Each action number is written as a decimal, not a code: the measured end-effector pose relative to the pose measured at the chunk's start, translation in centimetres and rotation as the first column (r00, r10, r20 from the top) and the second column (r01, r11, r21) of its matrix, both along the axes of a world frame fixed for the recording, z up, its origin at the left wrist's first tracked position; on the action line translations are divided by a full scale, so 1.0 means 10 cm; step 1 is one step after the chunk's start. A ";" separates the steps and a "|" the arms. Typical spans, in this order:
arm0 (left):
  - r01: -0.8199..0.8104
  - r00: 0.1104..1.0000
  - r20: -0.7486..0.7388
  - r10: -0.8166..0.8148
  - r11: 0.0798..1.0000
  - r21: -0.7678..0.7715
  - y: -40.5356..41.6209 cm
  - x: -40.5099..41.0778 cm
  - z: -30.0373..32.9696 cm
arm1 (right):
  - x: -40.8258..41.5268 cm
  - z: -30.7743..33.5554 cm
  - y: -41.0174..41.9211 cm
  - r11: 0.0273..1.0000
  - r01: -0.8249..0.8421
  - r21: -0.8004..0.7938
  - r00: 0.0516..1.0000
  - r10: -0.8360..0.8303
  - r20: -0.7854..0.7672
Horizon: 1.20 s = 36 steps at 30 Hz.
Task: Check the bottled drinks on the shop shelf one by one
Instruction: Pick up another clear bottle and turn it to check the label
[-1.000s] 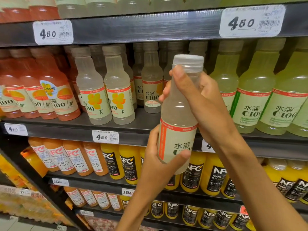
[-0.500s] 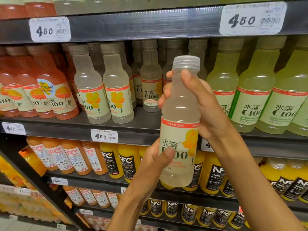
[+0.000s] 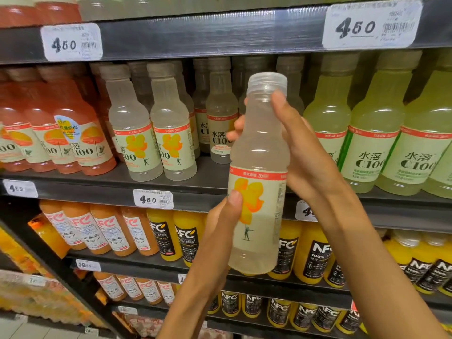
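Hands, left (image 3: pixel 220 223) and right (image 3: pixel 305 152), grip pale bottle (image 3: pixel 259 143), hiding label edges.

The price tag (image 3: pixel 71 42) on the upper shelf edge reads "450", and so does the larger price tag (image 3: pixel 371 25) to its right. A third tag (image 3: pixel 153 199) on the middle shelf edge also reads "450". The green bottle labels (image 3: pixel 369 160) carry "水溶 C100". A pale bottle at the back (image 3: pixel 220 140) shows "水溶 C10", the rest hidden. The pink bottles (image 3: pixel 84 148) show "100" on their labels. On the lower shelf, the yellow bottles (image 3: pixel 186 237) bear "NFC" on black labels; one further right (image 3: pixel 318 253) reads "NFC 100%". The small print on the held bottle (image 3: pixel 256 199) is too fine to read.
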<state>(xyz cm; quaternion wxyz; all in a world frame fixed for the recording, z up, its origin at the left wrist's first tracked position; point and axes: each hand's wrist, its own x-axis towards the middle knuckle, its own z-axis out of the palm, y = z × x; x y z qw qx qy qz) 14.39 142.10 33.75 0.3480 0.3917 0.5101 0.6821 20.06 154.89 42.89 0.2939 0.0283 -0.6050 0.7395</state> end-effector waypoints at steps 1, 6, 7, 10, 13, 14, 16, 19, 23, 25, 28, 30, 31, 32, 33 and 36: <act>0.041 0.999 0.029 -0.040 0.999 -0.019 0.00 0.02 0.00 | -0.02 0.00 0.00 0.998 -0.045 -0.039 0.999 0.045 -0.001; 0.188 0.953 0.237 -0.189 0.982 0.024 -0.05 0.05 0.07 | -0.08 -0.03 0.04 0.979 -0.096 -0.179 0.991 0.110 0.070; 0.203 0.945 0.260 -0.201 0.979 0.020 -0.03 0.05 0.11 | -0.08 -0.04 0.05 0.975 -0.077 -0.208 0.991 0.098 0.094; 0.188 0.929 0.312 -0.199 0.980 0.067 -0.04 -0.02 0.12 | -0.09 -0.05 0.08 0.956 -0.010 -0.293 0.987 0.056 0.150; 0.270 0.858 0.425 -0.288 0.957 0.104 -0.08 0.04 0.22 | -0.10 -0.08 0.13 0.920 0.038 -0.390 0.976 0.051 0.214; 0.322 0.824 0.445 -0.352 0.936 0.143 -0.12 0.05 0.22 | -0.11 -0.09 0.14 0.904 0.037 -0.425 0.970 0.070 0.232; 0.358 0.782 0.473 -0.407 0.913 0.193 -0.16 0.03 0.18 | -0.10 -0.11 0.16 0.888 0.012 -0.460 0.961 0.117 0.251; 0.363 0.754 0.496 -0.432 0.902 0.234 -0.14 -0.01 0.22 | -0.10 -0.13 0.19 0.901 -0.040 -0.432 0.961 0.153 0.229; 0.337 0.766 0.485 -0.422 0.906 0.256 -0.13 -0.05 0.22 | -0.14 -0.07 0.17 0.929 -0.019 -0.369 0.979 0.093 0.184; 0.304 0.865 0.366 -0.343 0.939 0.161 -0.12 -0.05 0.19 | -0.16 -0.05 0.14 0.942 -0.008 -0.334 0.992 0.050 0.116; 0.185 0.978 0.100 -0.183 0.983 -0.010 -0.10 -0.08 0.17 | -0.12 -0.02 0.12 0.986 0.016 -0.167 1.000 -0.017 -0.006; 0.097 0.988 -0.115 -0.102 0.994 -0.046 -0.04 -0.14 0.18 | -0.08 0.04 0.11 0.996 0.083 -0.025 0.995 -0.084 -0.051; 0.049 0.981 -0.184 -0.056 0.998 -0.044 -0.01 -0.18 0.19 | -0.07 0.07 0.11 0.993 0.118 0.029 0.991 -0.116 -0.061; 0.003 0.976 -0.217 -0.009 1.000 -0.031 0.04 -0.23 0.19 | -0.08 0.10 0.11 0.985 0.154 0.073 0.987 -0.150 -0.063; -0.035 0.970 -0.242 0.033 0.999 -0.005 0.07 -0.28 0.19 | -0.10 0.12 0.11 0.975 0.194 0.110 0.980 -0.188 -0.061; -0.132 0.929 -0.346 0.130 0.991 0.018 0.18 -0.36 0.23 | -0.21 0.17 0.12 0.944 0.288 0.162 0.958 -0.286 -0.033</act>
